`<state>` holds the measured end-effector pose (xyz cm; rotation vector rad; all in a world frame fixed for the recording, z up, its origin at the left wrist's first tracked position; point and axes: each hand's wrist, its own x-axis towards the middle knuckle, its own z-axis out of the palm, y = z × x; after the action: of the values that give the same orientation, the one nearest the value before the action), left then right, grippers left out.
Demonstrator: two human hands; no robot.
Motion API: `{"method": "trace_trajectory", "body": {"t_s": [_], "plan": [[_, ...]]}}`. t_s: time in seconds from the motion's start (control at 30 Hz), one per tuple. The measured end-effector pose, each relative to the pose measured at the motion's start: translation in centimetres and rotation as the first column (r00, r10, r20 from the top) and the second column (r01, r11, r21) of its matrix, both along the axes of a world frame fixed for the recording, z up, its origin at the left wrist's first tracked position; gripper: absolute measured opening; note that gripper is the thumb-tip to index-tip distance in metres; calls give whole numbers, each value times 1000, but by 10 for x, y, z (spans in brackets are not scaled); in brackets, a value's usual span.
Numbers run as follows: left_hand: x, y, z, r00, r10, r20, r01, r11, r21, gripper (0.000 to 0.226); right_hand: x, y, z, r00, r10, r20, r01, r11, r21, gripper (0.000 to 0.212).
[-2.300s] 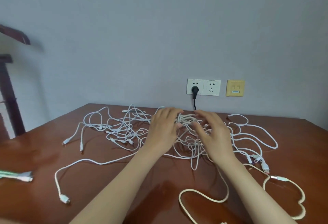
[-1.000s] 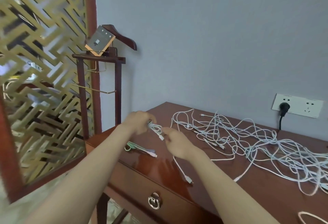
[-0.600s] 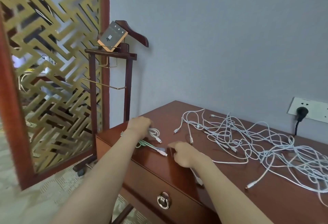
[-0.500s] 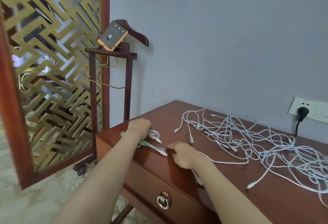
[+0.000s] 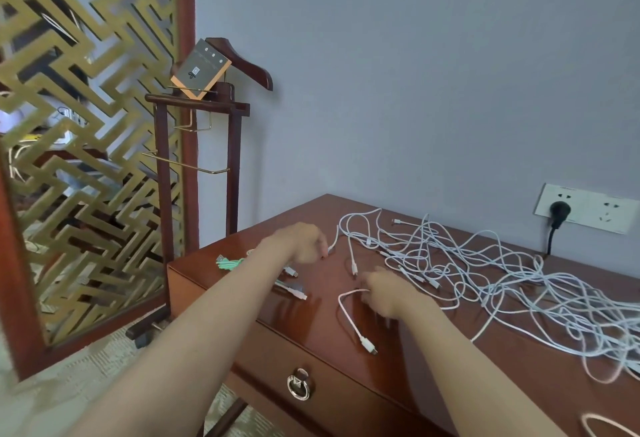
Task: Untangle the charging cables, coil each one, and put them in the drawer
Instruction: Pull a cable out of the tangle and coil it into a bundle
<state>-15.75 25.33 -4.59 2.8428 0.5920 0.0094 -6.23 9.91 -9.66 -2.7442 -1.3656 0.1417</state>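
Left hand (image 5: 301, 241): loosely curled, empty, lifted off the small white coiled cable (image 5: 291, 270), which now lies beside the green coiled cable (image 5: 228, 261) on the brown wooden surface (image 5: 311, 317). Right hand (image 5: 384, 293): blurred at the loose white cable (image 5: 349, 315), grip unclear. Ring-handled wooden drawer (image 5: 263, 357): shut, so stowing is likely still pending.

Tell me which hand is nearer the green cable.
Left. The left hand hovers just right of the green cable; the right hand is farther right, by a white cable loop.
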Motion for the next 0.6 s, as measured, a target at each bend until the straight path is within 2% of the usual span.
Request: {"method": "trace_trajectory", "body": {"t_s": [0.07,0.13,0.2,0.27,0.33,0.4,0.5,0.6], "plan": [[12,-25,6,985,-116,-126,99,986,-134,27,-3,-10,-5,995,-49,88,52,998,-30,33],[23,-49,11,945,-187,-268,137,971,-195,37,-6,-18,-9,985,-92,147,96,995,-21,33],[33,-67,11,912,-188,-365,152,980,-126,45,-7,-26,-9,980,-130,149,128,992,24,32],[40,-75,7,912,-168,-374,178,984,-9,45,-4,-35,-3,976,-203,84,187,968,168,29],[45,-80,6,933,-185,-308,181,983,-40,36,3,-45,8,965,-259,35,233,914,331,24],[47,-87,9,957,-225,-182,182,957,-226,32,10,-54,19,962,-275,-1,244,853,462,20],[50,-108,23,969,-200,143,246,808,-535,31,24,-74,34,957,-263,-119,276,711,647,18],[63,-133,37,926,-59,372,315,662,-680,31,36,-97,47,961,-195,-199,277,589,759,25]]}}
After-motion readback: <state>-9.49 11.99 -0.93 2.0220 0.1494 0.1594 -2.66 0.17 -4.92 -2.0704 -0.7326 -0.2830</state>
